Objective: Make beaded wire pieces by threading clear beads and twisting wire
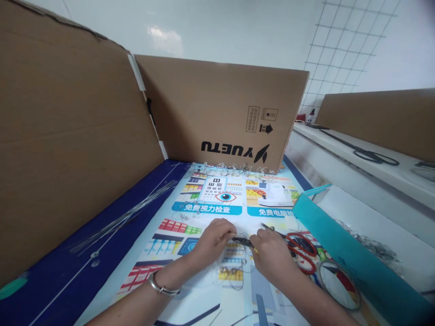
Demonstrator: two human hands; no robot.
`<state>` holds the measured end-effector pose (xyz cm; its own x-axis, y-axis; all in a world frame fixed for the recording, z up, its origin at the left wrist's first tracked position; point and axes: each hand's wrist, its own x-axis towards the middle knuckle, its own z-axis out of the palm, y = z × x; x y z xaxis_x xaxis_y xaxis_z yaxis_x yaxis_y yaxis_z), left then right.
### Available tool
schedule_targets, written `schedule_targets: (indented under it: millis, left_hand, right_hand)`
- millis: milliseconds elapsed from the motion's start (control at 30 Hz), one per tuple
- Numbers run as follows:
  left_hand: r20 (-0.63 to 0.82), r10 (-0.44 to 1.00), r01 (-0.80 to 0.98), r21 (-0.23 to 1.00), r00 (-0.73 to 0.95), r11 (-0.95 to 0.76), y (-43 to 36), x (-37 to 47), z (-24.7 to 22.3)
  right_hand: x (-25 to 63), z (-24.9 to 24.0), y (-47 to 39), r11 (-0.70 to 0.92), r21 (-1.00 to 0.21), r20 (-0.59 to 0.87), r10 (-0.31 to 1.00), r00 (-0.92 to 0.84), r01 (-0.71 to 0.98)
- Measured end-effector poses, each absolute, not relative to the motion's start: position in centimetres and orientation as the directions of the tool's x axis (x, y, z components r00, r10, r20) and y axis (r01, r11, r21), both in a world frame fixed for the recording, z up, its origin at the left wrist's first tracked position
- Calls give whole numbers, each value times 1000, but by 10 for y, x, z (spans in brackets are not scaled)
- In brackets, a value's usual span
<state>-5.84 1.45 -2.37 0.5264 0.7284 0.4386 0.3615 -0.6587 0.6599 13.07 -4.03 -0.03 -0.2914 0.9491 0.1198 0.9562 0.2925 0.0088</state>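
Note:
My left hand [215, 237], with a silver bangle [162, 284] on its wrist, is pinched at the tips of dark pliers; what its fingers hold is too small to name. Wrapped round the handles of the pliers [242, 241] is my right hand [270, 251]. Beneath and between both hands, thin clear wire with small round pieces [234, 271] lies on the printed sheet. Red-handled scissors [302, 249] rest just right of my right hand, their blades pointing left. A round clear-topped object [339, 285] sits beside my right forearm.
Cardboard panels [217, 108] stand at the back and left. A teal-sided box [356, 253] at the right holds tangled wire pieces [374, 246]. Straight strands [125, 215] lie on the blue surface at left. Small wire pieces [234, 170] line the back panel's foot. Black scissors [370, 155] lie on a white ledge.

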Motion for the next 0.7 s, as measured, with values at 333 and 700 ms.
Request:
schedule_targets:
  millis: [333,700]
  left_hand:
    - [450,710,353,645,541,-678,14,-59,-22]
    - [440,712,349,653,547,-672,14,-59,-21]
  right_hand:
    - [131,-3,-38,292,13,110,950,-291,956]
    - [132,-4,-39,288,11,148,947,-287,958]
